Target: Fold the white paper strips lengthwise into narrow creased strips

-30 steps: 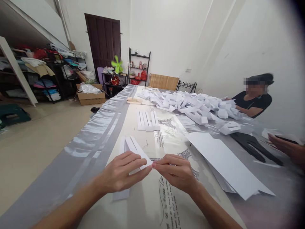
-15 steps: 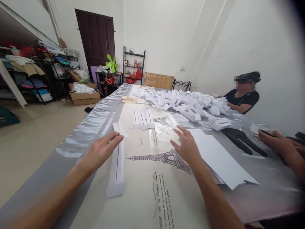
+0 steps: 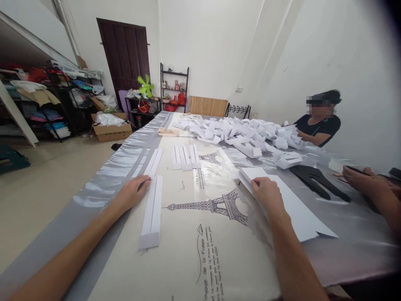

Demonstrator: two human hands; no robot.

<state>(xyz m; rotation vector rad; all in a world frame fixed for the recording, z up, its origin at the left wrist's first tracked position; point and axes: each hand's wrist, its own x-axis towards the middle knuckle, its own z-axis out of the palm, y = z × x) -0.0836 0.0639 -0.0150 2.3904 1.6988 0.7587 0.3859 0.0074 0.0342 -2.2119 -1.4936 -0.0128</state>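
My left hand [image 3: 133, 193] lies on the table with its fingertips against the left edge of a long folded white paper strip [image 3: 151, 211] that lies flat. The fingers look loosely stretched and hold nothing. My right hand [image 3: 266, 192] rests palm down on a stack of white paper sheets [image 3: 290, 205] near its far corner, fingertips on the top sheet. A second folded strip [image 3: 154, 161] lies beyond the first, and a row of finished folded strips [image 3: 185, 156] lies further up the table.
A large pile of folded white paper pieces [image 3: 244, 131] covers the far table. A person in black [image 3: 319, 123] sits at the far right. Another person's hands [image 3: 369, 182] work at the right edge beside a black cutout [image 3: 316, 177]. Shelves and boxes [image 3: 111, 127] stand left.
Both hands let go of the folded strip, which now lies flat. My left hand slid beside it; my right hand moved right onto the paper stack.
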